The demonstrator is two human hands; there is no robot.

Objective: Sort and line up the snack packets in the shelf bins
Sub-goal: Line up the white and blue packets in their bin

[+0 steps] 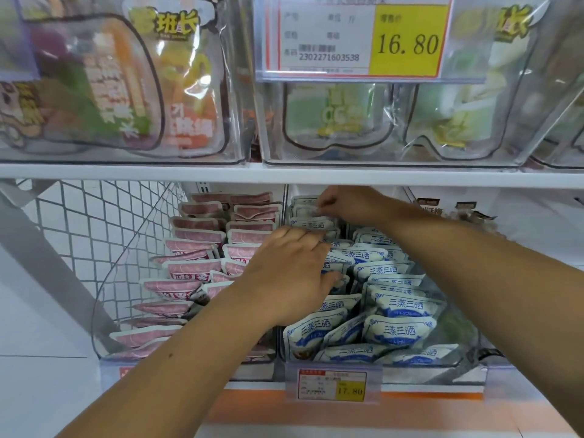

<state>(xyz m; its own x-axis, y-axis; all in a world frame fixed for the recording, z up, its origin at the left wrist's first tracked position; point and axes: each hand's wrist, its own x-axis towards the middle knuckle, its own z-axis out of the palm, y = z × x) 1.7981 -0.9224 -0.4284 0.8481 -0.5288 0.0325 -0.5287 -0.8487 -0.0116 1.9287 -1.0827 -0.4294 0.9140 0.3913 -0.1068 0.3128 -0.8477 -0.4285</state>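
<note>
The right hand (339, 202) pinches a blue packet (308, 213) at the back of the bin (448, 363); stand it upright while the flat-fingered left hand (294, 267) steadies the row (398, 330).

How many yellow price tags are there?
2: the 16.80 tag on the upper bin, the 17.80 tag below the blue packets. Another may hide behind the left forearm.

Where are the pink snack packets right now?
In the head view, the pink packets stand in the left clear bin on the lower shelf, between the wire mesh on their left and the blue-and-white packets on their right.
</note>
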